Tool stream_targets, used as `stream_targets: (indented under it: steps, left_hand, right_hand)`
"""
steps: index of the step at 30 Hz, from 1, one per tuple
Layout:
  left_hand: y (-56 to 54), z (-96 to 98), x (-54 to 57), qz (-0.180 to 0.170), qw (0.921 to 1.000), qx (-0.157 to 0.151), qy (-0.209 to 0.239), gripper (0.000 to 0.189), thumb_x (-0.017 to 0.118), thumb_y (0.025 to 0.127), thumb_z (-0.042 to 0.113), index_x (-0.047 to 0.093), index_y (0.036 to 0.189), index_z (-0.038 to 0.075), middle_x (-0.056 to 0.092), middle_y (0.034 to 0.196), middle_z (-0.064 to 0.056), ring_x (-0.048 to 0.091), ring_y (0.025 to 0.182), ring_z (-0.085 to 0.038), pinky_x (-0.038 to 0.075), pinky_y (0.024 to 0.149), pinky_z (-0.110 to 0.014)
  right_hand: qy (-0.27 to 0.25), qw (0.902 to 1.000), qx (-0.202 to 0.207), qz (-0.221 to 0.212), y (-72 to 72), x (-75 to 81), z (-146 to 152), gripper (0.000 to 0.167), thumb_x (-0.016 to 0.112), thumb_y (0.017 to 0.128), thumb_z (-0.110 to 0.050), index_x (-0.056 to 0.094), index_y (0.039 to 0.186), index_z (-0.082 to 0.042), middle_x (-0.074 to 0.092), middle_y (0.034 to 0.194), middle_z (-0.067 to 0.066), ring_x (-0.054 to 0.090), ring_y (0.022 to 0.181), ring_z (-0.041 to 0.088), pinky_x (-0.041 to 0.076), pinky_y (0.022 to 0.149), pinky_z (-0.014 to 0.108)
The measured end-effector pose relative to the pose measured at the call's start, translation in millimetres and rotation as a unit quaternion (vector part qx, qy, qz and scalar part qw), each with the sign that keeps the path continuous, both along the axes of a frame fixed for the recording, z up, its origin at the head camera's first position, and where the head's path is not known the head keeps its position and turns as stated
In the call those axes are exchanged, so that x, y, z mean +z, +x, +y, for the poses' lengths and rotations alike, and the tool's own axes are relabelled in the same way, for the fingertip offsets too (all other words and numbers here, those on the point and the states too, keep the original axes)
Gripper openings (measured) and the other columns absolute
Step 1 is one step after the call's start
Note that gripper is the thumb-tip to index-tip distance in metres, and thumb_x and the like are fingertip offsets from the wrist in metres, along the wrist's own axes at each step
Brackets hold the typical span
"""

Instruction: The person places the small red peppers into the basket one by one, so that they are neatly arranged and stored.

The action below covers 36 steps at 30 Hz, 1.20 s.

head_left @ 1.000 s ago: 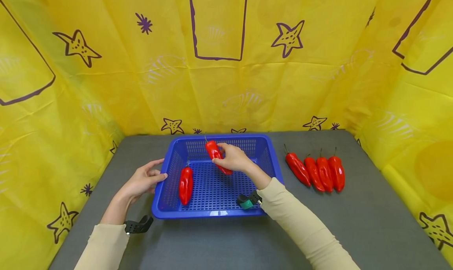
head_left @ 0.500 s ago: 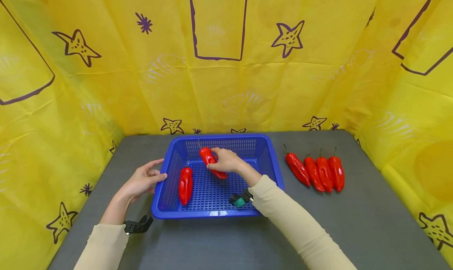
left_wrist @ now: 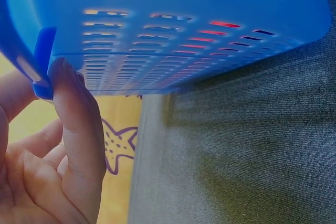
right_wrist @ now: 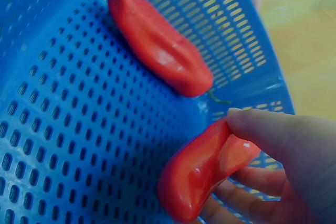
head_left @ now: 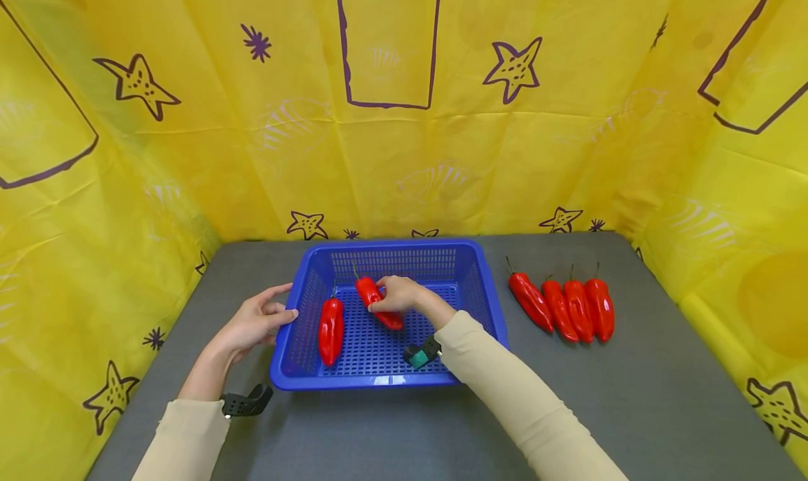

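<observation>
My right hand [head_left: 402,294] pinched red pepper [head_left: 368,292] between thumb and fingers, inside blue basket [head_left: 391,381]. Second pepper [head_left: 331,331] lay in basket, left of that hand. My left hand [head_left: 252,322] gripped rim. Four more peppers [head_left: 577,306] sat rightward on desk [head_left: 656,404].

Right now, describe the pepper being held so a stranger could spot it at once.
On the gray table, find the blue basket. Look inside, toward its middle, for a slanting red pepper. The right hand pinches this one; the other pepper inside, farther left, lies untouched.
</observation>
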<state>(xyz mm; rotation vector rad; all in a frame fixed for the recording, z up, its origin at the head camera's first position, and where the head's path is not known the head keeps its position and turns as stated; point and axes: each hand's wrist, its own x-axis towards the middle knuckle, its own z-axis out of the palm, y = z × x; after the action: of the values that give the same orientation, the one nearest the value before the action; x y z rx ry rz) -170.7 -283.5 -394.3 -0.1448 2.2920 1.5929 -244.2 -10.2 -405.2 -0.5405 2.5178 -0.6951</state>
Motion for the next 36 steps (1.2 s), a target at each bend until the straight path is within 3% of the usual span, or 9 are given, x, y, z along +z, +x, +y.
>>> stream_targets:
  steps: [6,11,24,36]
  left_hand:
    - [0.5,-0.3,0.1,0.000,1.0000,0.001,-0.001,0.073,0.062,0.088,0.023,0.020,0.147,0.012,0.063,0.101,-0.016,0.067,0.080,-0.025,0.056,0.070,-0.045]
    - [0.6,-0.4,-0.2,0.001,1.0000,0.000,-0.004,0.072,0.062,0.088,0.023,0.020,0.146,0.012,0.063,0.099,-0.016,0.067,0.079,-0.025,0.056,0.070,-0.045]
    - [-0.5,-1.1,-1.8,0.003,1.0000,-0.001,-0.002,0.072,0.062,0.088,0.022,0.020,0.146,0.012,0.063,0.099,-0.016,0.067,0.079,-0.025,0.056,0.070,-0.046]
    - [-0.1,-1.6,-1.6,0.006,1.0000,-0.004,0.003,0.073,0.063,0.087,0.023,0.021,0.146,0.011,0.064,0.098,-0.015,0.067,0.078,-0.025,0.056,0.070,-0.046]
  right_hand:
    - [-0.005,0.9984,-0.023,-0.051,-0.2,-11.0,-2,0.062,0.066,0.084,-0.027,0.041,0.134,-0.003,0.057,0.107,0.011,0.058,0.071,0.015,0.056,0.059,0.028]
    - [-0.007,0.9971,-0.034,-0.068,-0.2,-15.8,-2,0.061,0.068,0.083,-0.026,0.041,0.133,-0.004,0.056,0.109,0.011,0.058,0.076,0.017,0.057,0.062,0.031]
    - [0.022,0.9984,-0.023,-0.046,-2.3,-21.0,-5,0.062,0.070,0.081,-0.030,0.042,0.132,-0.008,0.054,0.110,0.010,0.057,0.080,0.016,0.056,0.059,0.027]
    - [-0.003,0.9984,-0.036,-0.044,-4.3,-22.1,-2,0.059,0.064,0.086,-0.032,0.040,0.135,-0.010,0.055,0.113,0.013,0.058,0.085,0.019,0.056,0.059,0.031]
